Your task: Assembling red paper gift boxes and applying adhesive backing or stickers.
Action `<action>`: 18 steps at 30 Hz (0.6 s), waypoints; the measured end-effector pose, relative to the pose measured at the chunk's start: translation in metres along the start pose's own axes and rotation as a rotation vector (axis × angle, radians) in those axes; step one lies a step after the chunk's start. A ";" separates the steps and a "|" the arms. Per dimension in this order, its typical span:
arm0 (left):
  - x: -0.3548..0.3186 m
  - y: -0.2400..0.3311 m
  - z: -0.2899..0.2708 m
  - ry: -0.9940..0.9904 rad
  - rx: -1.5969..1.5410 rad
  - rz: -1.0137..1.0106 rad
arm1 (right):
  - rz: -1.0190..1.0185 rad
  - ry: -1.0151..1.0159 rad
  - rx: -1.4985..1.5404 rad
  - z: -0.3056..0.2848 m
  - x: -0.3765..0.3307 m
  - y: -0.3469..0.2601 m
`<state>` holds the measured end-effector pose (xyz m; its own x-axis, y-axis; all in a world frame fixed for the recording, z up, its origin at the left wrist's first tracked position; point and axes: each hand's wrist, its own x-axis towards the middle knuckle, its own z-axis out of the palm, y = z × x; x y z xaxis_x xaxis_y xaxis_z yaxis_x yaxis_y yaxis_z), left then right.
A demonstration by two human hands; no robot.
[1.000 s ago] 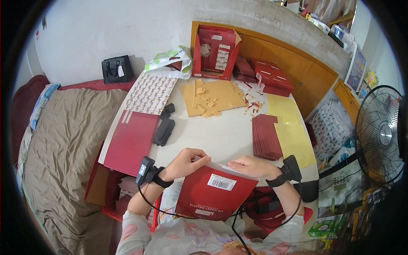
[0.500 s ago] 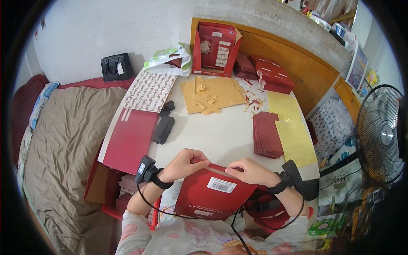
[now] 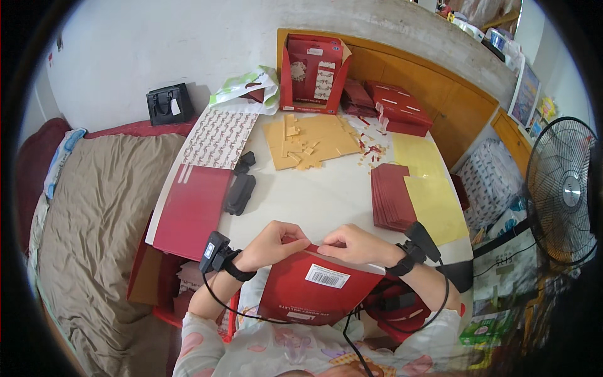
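A flat red cardboard pack (image 3: 308, 295) with a white barcode label (image 3: 327, 276) leans upright against my lap, at the near edge of the table. My left hand (image 3: 282, 244) pinches the left part of its upper edge between thumb and fingers. Just to the right, my right hand (image 3: 355, 244) has thumb and fingers closed on the same edge, close to the left hand. A pale strip (image 3: 370, 269) shows along the edge beneath the right hand. What lies between the fingertips is hidden. Each wrist wears a black strap with a small device and a cable.
On the white table (image 3: 289, 195) lie a stack of dark red envelopes (image 3: 391, 198), yellow sheets (image 3: 440, 207), a tan board with scraps (image 3: 314, 139), a red sheet (image 3: 188, 207) and a black case (image 3: 240, 193). A red display box (image 3: 314, 75) stands at the back. A fan (image 3: 565, 188) stands right.
My right hand has slid left along the pack's upper edge, closer to the left hand. The pale strip now shows to the right of its fingers. My left hand has barely moved.
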<state>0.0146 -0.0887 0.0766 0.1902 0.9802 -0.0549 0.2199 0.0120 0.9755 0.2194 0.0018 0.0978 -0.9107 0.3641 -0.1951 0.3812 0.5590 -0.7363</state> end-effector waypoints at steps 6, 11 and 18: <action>-0.006 -0.011 -0.014 0.050 -0.046 -0.026 | 0.075 0.003 0.368 0.000 -0.042 0.022; -0.008 0.000 -0.019 0.029 -0.104 -0.020 | 0.147 0.025 0.598 0.003 -0.056 0.037; -0.012 0.004 -0.017 0.037 -0.083 0.012 | 0.176 -0.070 0.632 -0.004 -0.064 0.019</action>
<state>-0.0031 -0.0966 0.0853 0.1561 0.9871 -0.0368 0.1375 0.0152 0.9904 0.2857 -0.0082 0.0986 -0.8597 0.3490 -0.3730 0.3776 -0.0576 -0.9242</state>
